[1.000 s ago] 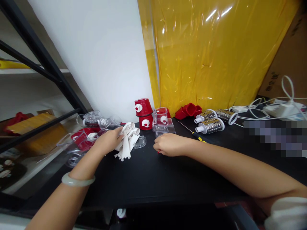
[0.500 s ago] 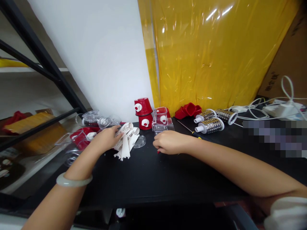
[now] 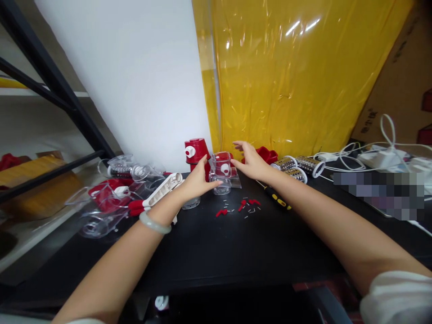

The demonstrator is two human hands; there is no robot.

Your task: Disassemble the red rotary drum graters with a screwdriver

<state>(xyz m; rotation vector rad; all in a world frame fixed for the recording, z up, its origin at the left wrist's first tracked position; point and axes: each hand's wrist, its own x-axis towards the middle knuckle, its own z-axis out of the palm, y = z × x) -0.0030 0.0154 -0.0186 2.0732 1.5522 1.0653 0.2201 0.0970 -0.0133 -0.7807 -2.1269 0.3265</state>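
Note:
My left hand [image 3: 200, 181], thumb and fingers apart, is at the left side of a clear plastic housing [image 3: 221, 173] and holds nothing; whether it touches the housing is unclear. On the other side my right hand [image 3: 249, 161] is spread, with its fingers near the housing's upper right. Two stacked red cups [image 3: 199, 148] with white knobs stand just behind my left hand. In front of the housing lie small red pieces [image 3: 242, 205] and several tiny metal pins [image 3: 251, 210]. White plastic arms [image 3: 164, 191] lie partly hidden under my left forearm.
Clear and red plastic parts [image 3: 108, 198] are heaped at the left. Metal drum graters [image 3: 308, 165], a yellow-black screwdriver [image 3: 278, 199] and red parts [image 3: 266, 154] lie to the right. White cables [image 3: 351, 157] and a blurred-out object [image 3: 381, 191] are farther right. A black rack [image 3: 50, 58] stands left.
My left hand has moved right, from the white arms to the clear housing. My right hand has risen away from the tabletop and opened, uncovering the red pieces and pins.

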